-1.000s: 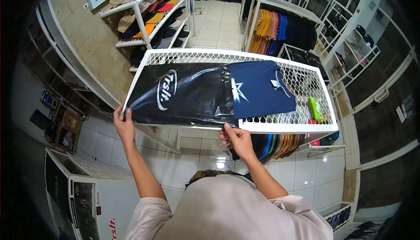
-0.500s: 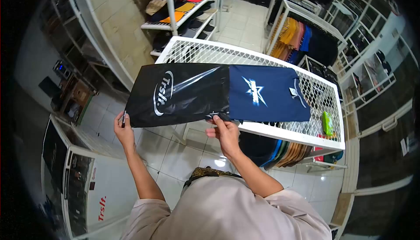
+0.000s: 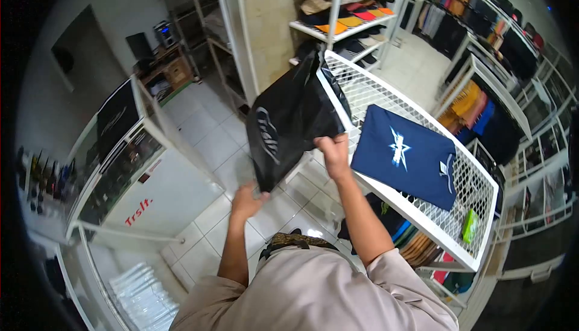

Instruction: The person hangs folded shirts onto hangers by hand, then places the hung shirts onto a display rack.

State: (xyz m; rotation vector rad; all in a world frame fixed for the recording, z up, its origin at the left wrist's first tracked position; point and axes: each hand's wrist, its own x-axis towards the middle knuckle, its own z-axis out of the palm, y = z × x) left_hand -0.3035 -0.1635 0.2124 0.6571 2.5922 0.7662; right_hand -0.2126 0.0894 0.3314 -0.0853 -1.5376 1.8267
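A black plastic bag (image 3: 286, 126) with white "Trslt." lettering hangs tilted off the near left side of the white mesh table. My left hand (image 3: 244, 203) is at its lowest corner, which lies between thumb and fingers. Closed on the bag's right edge is my right hand (image 3: 333, 153), beside the table rim. The folded navy T-shirt (image 3: 380, 165) with a star print lies flat on the mesh, just right of the right hand and apart from the bag.
The white mesh table (image 3: 416, 210) carries a small green packet (image 3: 470, 226) at its right end. Caps fill a white shelf (image 3: 335, 14) behind. To the left stands a white counter (image 3: 175, 195), with clear plastic packs (image 3: 142, 292) below. Clothes racks (image 3: 467, 105) stand at the back right.
The bag has come away from the T-shirt, and both hands have moved with it, tilting it down beside the table. My view has turned left. The T-shirt stays on the mesh.
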